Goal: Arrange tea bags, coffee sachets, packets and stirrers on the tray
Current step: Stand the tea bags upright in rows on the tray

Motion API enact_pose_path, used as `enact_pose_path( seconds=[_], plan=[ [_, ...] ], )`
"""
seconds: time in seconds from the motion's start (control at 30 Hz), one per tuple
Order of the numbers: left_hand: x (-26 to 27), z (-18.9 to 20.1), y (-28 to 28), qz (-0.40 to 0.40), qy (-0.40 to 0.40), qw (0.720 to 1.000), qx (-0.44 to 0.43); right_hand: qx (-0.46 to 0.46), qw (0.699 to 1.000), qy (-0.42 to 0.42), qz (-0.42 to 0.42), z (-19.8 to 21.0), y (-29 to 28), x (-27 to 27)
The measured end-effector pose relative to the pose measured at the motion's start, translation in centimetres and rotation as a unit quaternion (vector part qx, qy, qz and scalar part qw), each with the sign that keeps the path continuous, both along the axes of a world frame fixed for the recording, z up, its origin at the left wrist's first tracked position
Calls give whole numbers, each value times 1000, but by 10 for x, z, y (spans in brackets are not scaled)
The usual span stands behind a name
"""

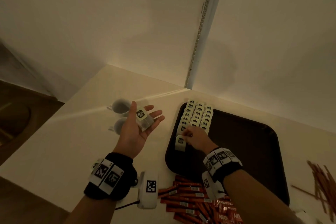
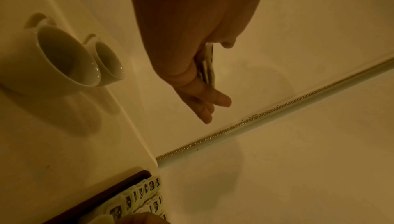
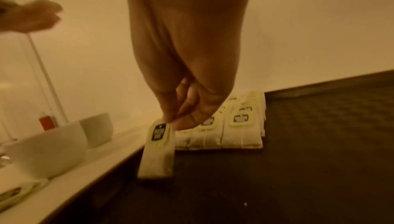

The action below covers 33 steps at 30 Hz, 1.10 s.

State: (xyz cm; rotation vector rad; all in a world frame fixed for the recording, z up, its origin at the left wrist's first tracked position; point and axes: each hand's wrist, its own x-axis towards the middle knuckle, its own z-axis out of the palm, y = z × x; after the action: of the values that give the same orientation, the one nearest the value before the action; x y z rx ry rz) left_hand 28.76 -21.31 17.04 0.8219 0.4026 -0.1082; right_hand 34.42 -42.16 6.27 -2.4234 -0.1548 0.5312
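Note:
A dark brown tray (image 1: 245, 143) carries three rows of overlapping tea bags (image 1: 198, 116) in its far left corner. My right hand (image 1: 184, 136) pinches the tag of one tea bag (image 1: 180, 143) at the near end of the left row; the bag (image 3: 157, 151) hangs with its lower end on the tray (image 3: 298, 160). My left hand (image 1: 145, 116) is held palm up to the left of the tray, fingers straight, with a few tea bags (image 1: 143, 120) lying loose on the palm. The left wrist view shows their edges (image 2: 206, 66).
Two white cups (image 1: 121, 107) (image 1: 119, 125) stand on the counter beneath my left hand. Red coffee sachets (image 1: 190, 198) lie heaped at the tray's near edge, thin stirrers (image 1: 323, 183) to its right. A white marked device (image 1: 148, 189) sits near my left wrist. Walls close the corner behind.

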Motion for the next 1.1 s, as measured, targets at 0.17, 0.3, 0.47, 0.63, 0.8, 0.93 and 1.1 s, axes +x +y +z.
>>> enact_pose_path(
  seconds=[0.17, 0.3, 0.47, 0.63, 0.8, 0.93, 1.1],
  plan=[
    [5, -4, 0, -9, 6, 1000, -5, 2, 998, -25, -61, -19, 2, 16],
    [8, -7, 0, -21, 8, 1000, 4, -9, 997, -32, -73, -27, 4, 23],
    [10, -11, -2, -43, 24, 998, 28, -3, 995, -23, -99, -29, 4, 24],
    [14, -17, -6, -89, 49, 993, 59, 129, 974, -109, -152, 21, 20, 18],
    [16, -7, -21, -139, 18, 986, 94, 246, 953, -171, 46, 97, 41, 0],
    [20, 4, -27, -172, -13, 979, 107, 222, 945, -232, 66, 115, 40, 6],
    [21, 15, -26, -205, -44, 970, 125, 248, 948, -193, 58, 138, 28, 5]
  ],
)
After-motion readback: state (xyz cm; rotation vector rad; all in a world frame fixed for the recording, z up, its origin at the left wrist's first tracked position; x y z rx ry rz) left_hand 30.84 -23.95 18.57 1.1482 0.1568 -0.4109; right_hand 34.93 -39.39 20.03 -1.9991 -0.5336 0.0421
